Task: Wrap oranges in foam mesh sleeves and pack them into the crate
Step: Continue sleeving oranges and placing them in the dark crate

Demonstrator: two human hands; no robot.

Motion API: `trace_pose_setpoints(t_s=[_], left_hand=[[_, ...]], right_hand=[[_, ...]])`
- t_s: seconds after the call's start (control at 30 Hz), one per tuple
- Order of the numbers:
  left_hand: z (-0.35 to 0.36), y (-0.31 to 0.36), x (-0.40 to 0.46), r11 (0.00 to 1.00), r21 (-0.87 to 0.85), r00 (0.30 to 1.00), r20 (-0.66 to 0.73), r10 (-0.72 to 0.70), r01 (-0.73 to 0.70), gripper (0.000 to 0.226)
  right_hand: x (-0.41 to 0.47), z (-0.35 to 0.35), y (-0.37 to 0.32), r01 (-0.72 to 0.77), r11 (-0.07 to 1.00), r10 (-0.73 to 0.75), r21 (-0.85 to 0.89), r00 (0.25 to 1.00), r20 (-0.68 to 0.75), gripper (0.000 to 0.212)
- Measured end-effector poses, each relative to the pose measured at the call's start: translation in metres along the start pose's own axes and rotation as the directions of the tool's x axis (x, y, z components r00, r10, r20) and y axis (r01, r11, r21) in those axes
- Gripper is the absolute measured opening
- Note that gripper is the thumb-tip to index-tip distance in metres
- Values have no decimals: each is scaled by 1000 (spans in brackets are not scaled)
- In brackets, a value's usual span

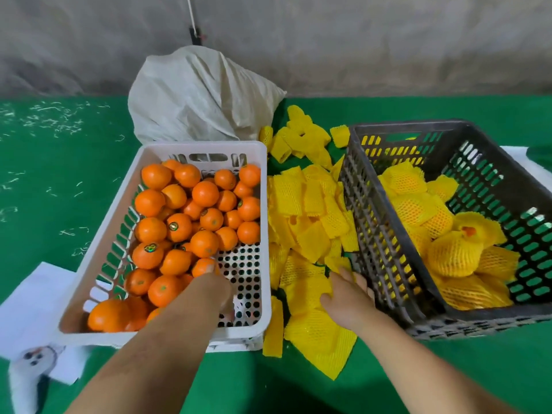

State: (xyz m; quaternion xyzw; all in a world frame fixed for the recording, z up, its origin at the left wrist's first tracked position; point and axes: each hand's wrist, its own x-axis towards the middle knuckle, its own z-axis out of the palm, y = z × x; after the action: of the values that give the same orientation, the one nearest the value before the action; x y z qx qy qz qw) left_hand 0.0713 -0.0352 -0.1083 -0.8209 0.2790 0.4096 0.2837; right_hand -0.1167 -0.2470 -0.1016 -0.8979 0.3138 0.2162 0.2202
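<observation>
A white crate (pixel 149 162) on the left holds several bare oranges (pixel 179 227). My left hand (pixel 209 291), blurred, reaches into its near right part, and its fingers curl over an orange (pixel 200 265) at the edge of the pile. Between the crates lies a heap of flat yellow foam mesh sleeves (pixel 307 222). My right hand (pixel 349 297) rests on the near part of the heap and grips one sleeve (pixel 307 291). On the right, the dark grey crate (pixel 376 222) contains several oranges wrapped in yellow sleeves (pixel 454 255).
A grey-white sack (pixel 203 97) stands behind the white crate against a grey wall. White paper (pixel 33 309) lies at the near left on the green table cover (pixel 44 180). More sleeves (pixel 298 135) lie behind the heap.
</observation>
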Motion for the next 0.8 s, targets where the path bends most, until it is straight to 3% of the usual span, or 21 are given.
trace_pose_setpoints(t_s=[0.07,0.17,0.27,0.37,0.5,0.63,0.7,0.8], left_hand=[[-3,1,3,997,-50,990,-127,-60,54,75],[-8,-5,3,965,-223,927,-315,-206,138,73],[-5,-7,0,957,-220,942,-236,-240,189,82],[-5,-7,-1,966,-134,941,-230,-249,223,74],[-2,-11,7,970,-57,931,-271,-244,237,82],[1,-10,7,959,-202,934,-256,-248,199,98],[-5,-9,0,916,-358,942,-204,-267,183,98],[-21,-16,-17,750,-661,913,-285,-293,34,67]], right_hand=[[0,-1,-2,72,996,-61,54,982,-178,58],[-5,-5,-14,264,908,-113,325,901,-418,39],[-18,-9,-32,431,763,-119,481,826,-551,25],[-31,-14,-50,438,619,-72,652,858,-508,19],[-41,-15,-61,323,417,31,850,929,-369,35],[-45,-11,-52,237,342,67,909,959,-275,41],[-45,-11,-47,207,275,94,939,966,-240,35],[-45,-18,-41,182,163,123,970,971,-203,31]])
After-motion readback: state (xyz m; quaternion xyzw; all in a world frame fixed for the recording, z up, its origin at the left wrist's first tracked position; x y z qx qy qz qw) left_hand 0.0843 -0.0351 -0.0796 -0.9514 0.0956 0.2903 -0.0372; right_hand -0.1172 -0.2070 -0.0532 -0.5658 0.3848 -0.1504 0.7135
